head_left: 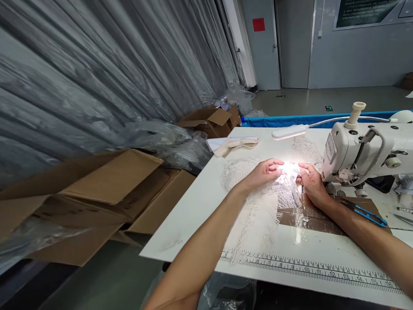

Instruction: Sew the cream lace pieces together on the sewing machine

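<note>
White lace fabric [254, 206] lies spread over a white sewing table [193, 215]. My left hand [264, 172] rests flat on the lace with fingers stretched toward the brightly lit spot. My right hand [311, 183] lies on the lace just left of the white sewing machine [364, 150], its fingers curled and pinching the lace edge near the needle area. A small lamp [290, 131] on a flexible neck shines on the spot between both hands.
Blue-handled scissors [368, 213] lie on a brown taped patch [309, 217] right of my right forearm. A printed ruler [306, 269] runs along the table's near edge. Folded beige cloth [237, 145] sits at the far corner. Cardboard boxes [106, 193] and plastic sheeting crowd the floor at left.
</note>
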### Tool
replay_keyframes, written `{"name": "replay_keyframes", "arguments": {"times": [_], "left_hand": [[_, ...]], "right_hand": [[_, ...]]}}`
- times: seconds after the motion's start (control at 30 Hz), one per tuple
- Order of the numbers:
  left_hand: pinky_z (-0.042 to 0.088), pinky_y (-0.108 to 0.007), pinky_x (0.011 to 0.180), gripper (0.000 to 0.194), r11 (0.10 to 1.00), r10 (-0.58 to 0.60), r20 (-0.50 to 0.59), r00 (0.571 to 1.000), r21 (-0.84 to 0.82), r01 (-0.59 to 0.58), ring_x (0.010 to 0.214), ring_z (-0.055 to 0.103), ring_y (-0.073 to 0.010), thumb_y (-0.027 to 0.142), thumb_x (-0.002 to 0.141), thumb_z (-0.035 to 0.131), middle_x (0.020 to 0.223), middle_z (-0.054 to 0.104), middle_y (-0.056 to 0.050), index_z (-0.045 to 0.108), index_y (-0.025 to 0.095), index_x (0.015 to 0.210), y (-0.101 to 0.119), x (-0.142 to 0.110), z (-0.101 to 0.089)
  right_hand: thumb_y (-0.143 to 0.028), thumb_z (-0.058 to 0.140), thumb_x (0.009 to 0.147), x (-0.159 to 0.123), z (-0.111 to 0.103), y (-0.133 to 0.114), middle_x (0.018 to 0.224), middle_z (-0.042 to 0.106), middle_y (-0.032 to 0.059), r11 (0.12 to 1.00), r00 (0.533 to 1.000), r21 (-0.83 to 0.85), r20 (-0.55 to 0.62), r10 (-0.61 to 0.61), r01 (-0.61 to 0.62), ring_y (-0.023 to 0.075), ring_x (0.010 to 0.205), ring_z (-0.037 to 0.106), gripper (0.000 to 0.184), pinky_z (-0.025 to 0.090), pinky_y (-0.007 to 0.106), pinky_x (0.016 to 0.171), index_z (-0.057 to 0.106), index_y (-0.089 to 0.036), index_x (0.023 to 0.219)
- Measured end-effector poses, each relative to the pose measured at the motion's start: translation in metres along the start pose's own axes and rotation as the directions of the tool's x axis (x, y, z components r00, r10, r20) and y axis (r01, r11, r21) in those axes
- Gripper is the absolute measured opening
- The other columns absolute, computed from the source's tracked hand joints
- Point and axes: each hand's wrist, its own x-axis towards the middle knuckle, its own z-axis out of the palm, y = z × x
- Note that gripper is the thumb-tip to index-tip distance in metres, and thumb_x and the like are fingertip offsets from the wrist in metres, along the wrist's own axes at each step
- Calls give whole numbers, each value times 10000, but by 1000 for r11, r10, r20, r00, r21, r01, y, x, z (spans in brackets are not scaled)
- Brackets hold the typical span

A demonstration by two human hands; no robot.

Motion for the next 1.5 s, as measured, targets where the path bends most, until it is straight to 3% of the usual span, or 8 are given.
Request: {"name": "replay_keyframes", "arguments": {"times": [0.23, 0.4, 0.67, 0.83, 0.97, 1.07, 1.27, 1.5], "left_hand": [[249, -190, 404, 300, 989, -123, 88, 989, 88, 115, 414, 364, -56, 332, 708, 754, 522, 534, 41, 695, 122, 915, 12, -7, -7], [329, -188, 434, 295, 997, -71, 386, 920, 21, 69, 489, 496, -80, 383, 659, 802, 631, 654, -21, 701, 148, 806, 30, -21, 9], [416, -222, 478, 211, 949, 133, 248, 960, 247, -195, 554, 580, -126, 370, 741, 723, 686, 687, -34, 706, 187, 845, 17, 5, 59], [455, -280, 579, 162, 632, 359, 156, 920, 685, -363, 691, 617, -182, 274, 830, 620, 883, 693, -61, 671, 202, 965, 7, 20, 64], [489, -350, 663, 251, 242, 524, 294, 799, 849, -471, 853, 620, -231, 94, 865, 438, 1044, 661, -117, 643, 165, 989, 4, 10, 75], [508, -335, 647, 327, 114, 532, 428, 730, 818, -563, 821, 620, -205, 10, 839, 368, 1009, 668, -110, 626, 153, 979, 1, -4, 86], [549, -435, 810, 291, 230, 460, 455, 762, 768, -598, 1025, 605, -268, 242, 972, 398, 1229, 591, -166, 525, 145, 1215, -9, -16, 95], [472, -523, 947, 422, 258, 449, 546, 707, 678, -688, 1159, 548, -319, 449, 983, 413, 1338, 522, -189, 496, 162, 1280, -15, -7, 81]], "right_hand": [[-321, 569, 810, -31, 1, -40, 615, 625, -7, 994, 989, -81, 130, 76, -66, 165, 558, 635, 217, 492, 278, 533, 643, -179, 957], [-502, 637, 786, -90, -33, -75, 547, 567, -40, 908, 823, 69, 456, 339, -412, 126, 406, 566, 313, 458, 237, 393, 520, -214, 830], [-332, 642, 794, -107, -88, -49, 528, 554, -37, 977, 987, -187, 105, 120, -99, 101, 400, 503, 134, 360, 213, 361, 642, -203, 831], [-263, 632, 764, -90, -96, -40, 575, 633, 17, 955, 996, -287, 26, 81, -70, 132, 467, 536, 84, 385, 254, 433, 677, -198, 791], [-308, 624, 767, -86, -101, -41, 597, 649, 29, 950, 985, -292, 90, 146, -114, 138, 500, 549, 119, 391, 269, 451, 655, -202, 722], [-339, 607, 782, -83, -104, -41, 556, 626, 10, 943, 975, -301, 125, 185, -141, 133, 490, 528, 145, 370, 273, 456, 635, -214, 714], [-349, 600, 784, -79, -98, -39, 507, 547, -4, 852, 991, -518, 57, 124, -77, 128, 475, 457, 182, 309, 292, 492, 592, -221, 656], [-332, 617, 780, -86, -93, -36, 495, 525, -17, 889, 1000, -456, 15, -17, 22, 114, 457, 417, 135, 290, 290, 492, 661, -222, 715]]}}
